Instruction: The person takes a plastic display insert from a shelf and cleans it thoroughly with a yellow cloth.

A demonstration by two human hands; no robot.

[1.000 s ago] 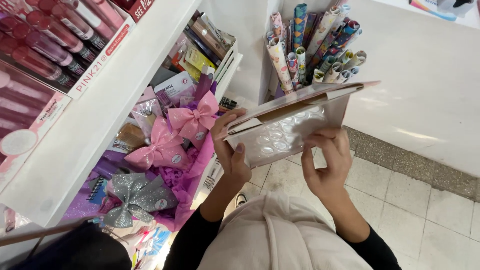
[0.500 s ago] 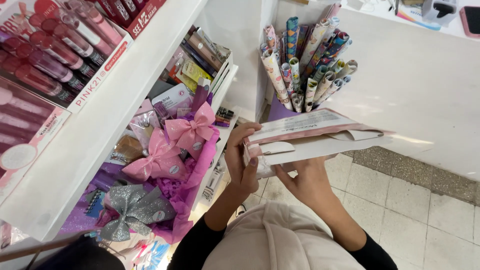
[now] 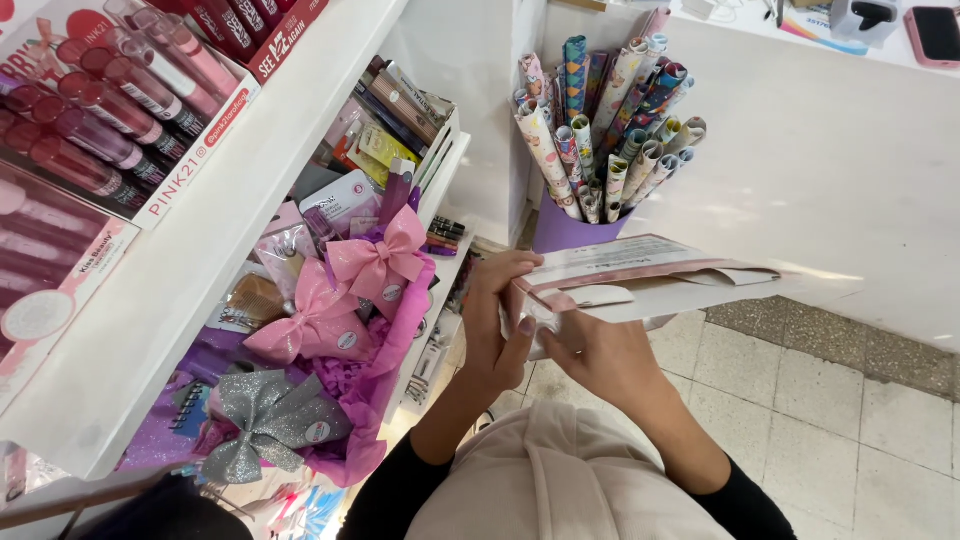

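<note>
Right hand (image 3: 600, 355): fingers hidden under flat package (image 3: 640, 280); grip not visible. Package contents not discernible. Phone (image 3: 937, 30) at 1 o'clock cut by right edge. Lip-gloss display (image 3: 90, 120) at 10 o'clock cut by left edge. Wrapping-paper rolls (image 3: 600, 120): lower ends hidden inside purple bucket (image 3: 565, 232).

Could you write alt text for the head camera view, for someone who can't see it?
Two hands, left hand and right hand, hold a flat pink-and-white package over a tiled floor. Left are shelves with pink gift bows and a silver bow; behind stands a purple tub of wrapping paper rolls.
</note>
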